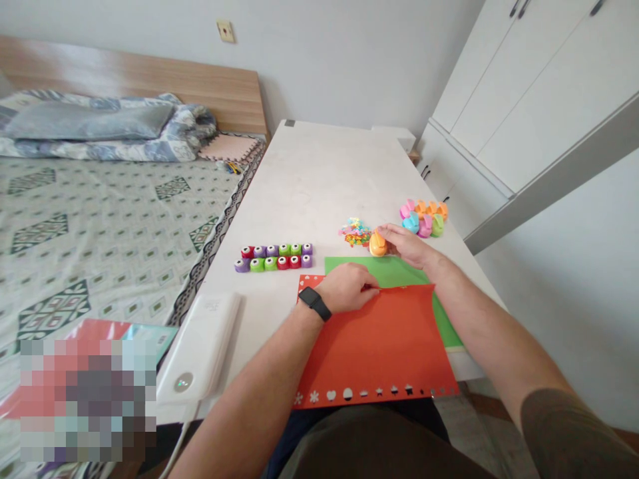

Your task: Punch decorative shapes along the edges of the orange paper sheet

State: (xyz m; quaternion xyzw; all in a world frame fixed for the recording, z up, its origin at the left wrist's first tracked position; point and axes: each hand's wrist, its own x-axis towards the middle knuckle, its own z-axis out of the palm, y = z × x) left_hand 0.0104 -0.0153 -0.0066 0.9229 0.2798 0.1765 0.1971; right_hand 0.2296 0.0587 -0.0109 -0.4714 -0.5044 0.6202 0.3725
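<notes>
My left hand (352, 286), with a black watch (315, 304) on its wrist, pinches the top edge of an orange-red paper sheet (374, 346). Shapes such as hearts, stars and flowers are cut along the sheet's near edge. Beneath it lies a green sheet (394, 267). My right hand (404, 243) is closed around an orange craft punch (378, 243), just beyond the green sheet. Beside that punch is a small heap of coloured paper cutouts (355, 233). More craft punches (424, 219) in pink, orange, blue and green cluster past my right hand.
Two rows of small purple, green and red punches (270, 258) stand left on the white table (319, 173). A white device with a cable (204, 346) lies at the near left corner. A bed (114, 226) borders the table's left side; white cabinets (519, 86) stand right.
</notes>
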